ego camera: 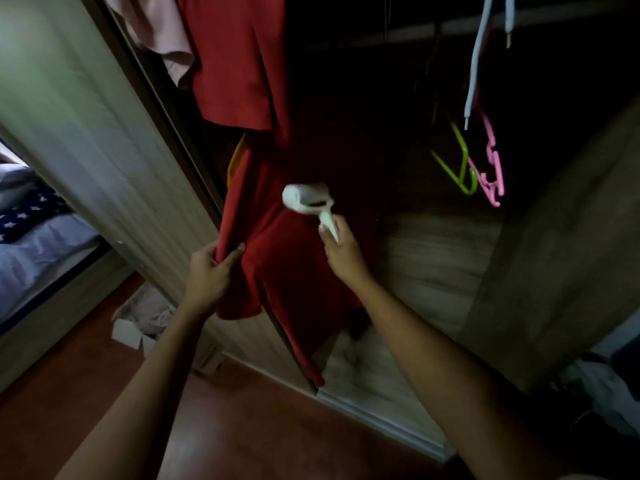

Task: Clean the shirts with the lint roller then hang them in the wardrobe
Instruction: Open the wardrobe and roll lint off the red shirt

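Note:
A red shirt point(280, 258) hangs at the open wardrobe's left side, below another red shirt point(239, 60). My left hand point(211, 271) pinches the lower shirt's left edge and holds the cloth taut. My right hand point(341, 251) grips the handle of a white lint roller point(306, 200). The roller head lies against the red cloth, slightly blurred. A pale pink garment point(162, 32) hangs at the upper left beside the red shirts.
Empty hangers dangle at the upper right: green point(462, 161), pink point(491, 168) and white point(479, 60). The wardrobe's sliding door point(86, 143) stands at the left, a bed point(38, 233) behind it. A white box of pale clothes point(145, 317) sits on the red-brown floor.

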